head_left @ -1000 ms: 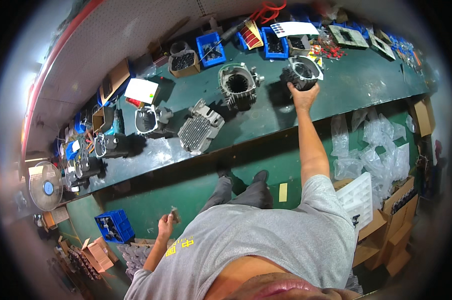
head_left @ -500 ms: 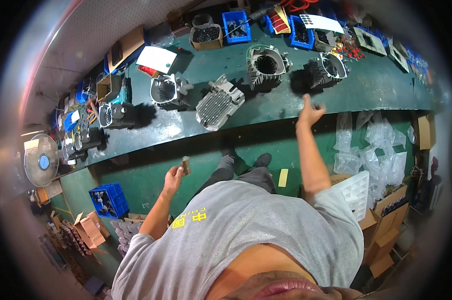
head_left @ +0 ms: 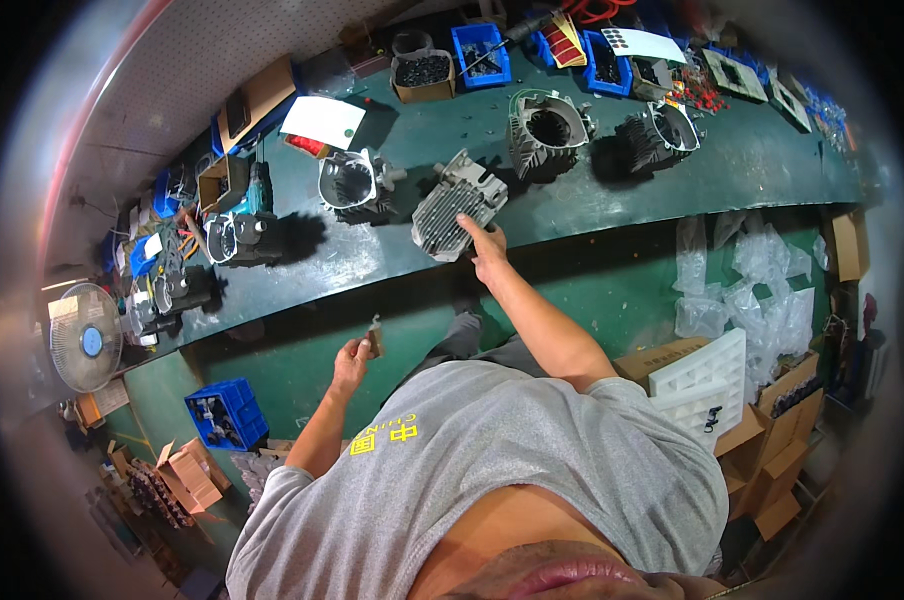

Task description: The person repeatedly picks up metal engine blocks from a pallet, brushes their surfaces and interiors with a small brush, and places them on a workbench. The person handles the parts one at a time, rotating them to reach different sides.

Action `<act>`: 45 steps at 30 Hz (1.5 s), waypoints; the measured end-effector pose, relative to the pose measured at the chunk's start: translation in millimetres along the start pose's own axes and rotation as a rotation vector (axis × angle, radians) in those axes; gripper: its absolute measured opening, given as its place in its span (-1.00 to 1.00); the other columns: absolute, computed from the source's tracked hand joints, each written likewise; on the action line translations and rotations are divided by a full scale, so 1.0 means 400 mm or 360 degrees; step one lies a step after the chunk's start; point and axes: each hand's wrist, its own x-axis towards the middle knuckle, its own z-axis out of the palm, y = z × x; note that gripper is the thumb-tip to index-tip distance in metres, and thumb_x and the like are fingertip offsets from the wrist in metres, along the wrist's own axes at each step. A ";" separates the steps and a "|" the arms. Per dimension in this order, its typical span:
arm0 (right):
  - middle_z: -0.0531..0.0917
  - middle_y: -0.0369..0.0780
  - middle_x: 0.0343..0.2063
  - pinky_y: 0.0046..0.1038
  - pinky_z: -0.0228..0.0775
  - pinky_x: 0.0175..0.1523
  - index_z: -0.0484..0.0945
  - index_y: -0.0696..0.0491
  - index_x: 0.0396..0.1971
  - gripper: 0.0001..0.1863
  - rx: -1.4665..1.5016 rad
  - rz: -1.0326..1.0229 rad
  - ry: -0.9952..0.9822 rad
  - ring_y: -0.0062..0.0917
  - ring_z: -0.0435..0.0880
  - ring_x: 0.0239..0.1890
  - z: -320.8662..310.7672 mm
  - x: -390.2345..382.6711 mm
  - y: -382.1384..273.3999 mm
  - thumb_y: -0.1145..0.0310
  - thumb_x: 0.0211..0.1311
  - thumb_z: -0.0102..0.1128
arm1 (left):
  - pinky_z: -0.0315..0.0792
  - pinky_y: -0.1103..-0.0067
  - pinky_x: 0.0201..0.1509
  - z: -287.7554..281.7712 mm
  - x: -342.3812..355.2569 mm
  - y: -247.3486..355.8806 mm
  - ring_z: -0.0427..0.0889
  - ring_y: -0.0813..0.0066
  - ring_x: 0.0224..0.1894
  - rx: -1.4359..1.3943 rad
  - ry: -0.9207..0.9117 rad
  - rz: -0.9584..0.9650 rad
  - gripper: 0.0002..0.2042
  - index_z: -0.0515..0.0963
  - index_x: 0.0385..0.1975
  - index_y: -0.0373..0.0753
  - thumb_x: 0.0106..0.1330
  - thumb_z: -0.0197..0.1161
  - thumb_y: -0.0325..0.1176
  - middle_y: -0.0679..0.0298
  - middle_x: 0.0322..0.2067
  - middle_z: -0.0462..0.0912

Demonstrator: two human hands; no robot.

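Grey finned metal housing (head_left: 440,214) is lying by the green tabletop's (head_left: 757,165) near edge, the right hand (head_left: 488,248) gripping its right side; nearer and left, the left hand (head_left: 351,362) is pinching a small brownish piece (head_left: 376,341).

1 worktop (head_left: 732,170). On it, approx. qty: min. 5 open-mouthed housings (head_left: 574,130) (2 right, 1 mid-left, min. 2 far left; clutter there too blurred for exact no.), + 1 grey finned casting (head_left: 450,222). Far edge: min. 3 blue bins (head_left: 485,82), 1 cdbd box (head_left: 427,93) w/ black pcs, 2 pale rect. frames (head_left: 752,92) at right. White sheets (head_left: 320,122): 2, i.e. 1 left, 1 right. 1 teal power tool (head_left: 257,185), left. Off worktop, left: 1 fan (head_left: 91,340), 1 blue crate (head_left: 247,402). Hands: 2, left hand (head_left: 350,365) w/ 1 small brown pc (head_left: 375,340), right hand (head_left: 487,248) on 1 casting.
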 end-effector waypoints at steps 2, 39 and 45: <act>0.68 -0.18 -0.04 -0.31 0.55 -0.02 0.47 0.15 0.11 -0.27 0.0052 -0.0030 0.0055 -0.45 0.69 -0.07 0.013 -0.018 -0.007 0.26 -0.04 0.69 | 0.49 0.55 -0.37 -0.003 0.003 -0.015 0.58 0.54 -0.42 -0.0033 0.0026 -0.0011 -0.53 0.60 0.08 -0.31 0.50 0.17 0.03 0.22 -0.31 0.74; 0.61 -0.24 0.14 -0.09 0.44 0.26 0.49 0.03 0.25 -0.33 0.0120 -0.0060 -0.0143 -0.36 0.60 0.17 -0.280 -0.225 -0.133 0.21 0.13 0.51 | 0.41 0.70 -0.28 0.068 0.007 0.460 0.57 0.69 -0.29 -0.0281 -0.0009 0.0835 -0.74 0.63 0.03 -0.34 0.53 0.21 -0.30 0.34 -0.32 0.68; 0.62 -0.18 0.11 -0.22 0.53 0.20 0.27 0.14 0.42 -0.06 -0.0024 -0.0402 0.0052 -0.37 0.64 0.10 -0.477 -0.325 -0.237 0.29 0.03 0.56 | 0.51 0.66 -0.22 0.458 0.060 0.880 0.67 0.63 -0.18 -0.0639 -0.0686 0.1120 -0.73 0.63 0.09 -0.26 0.54 0.20 -0.27 0.34 -0.22 0.74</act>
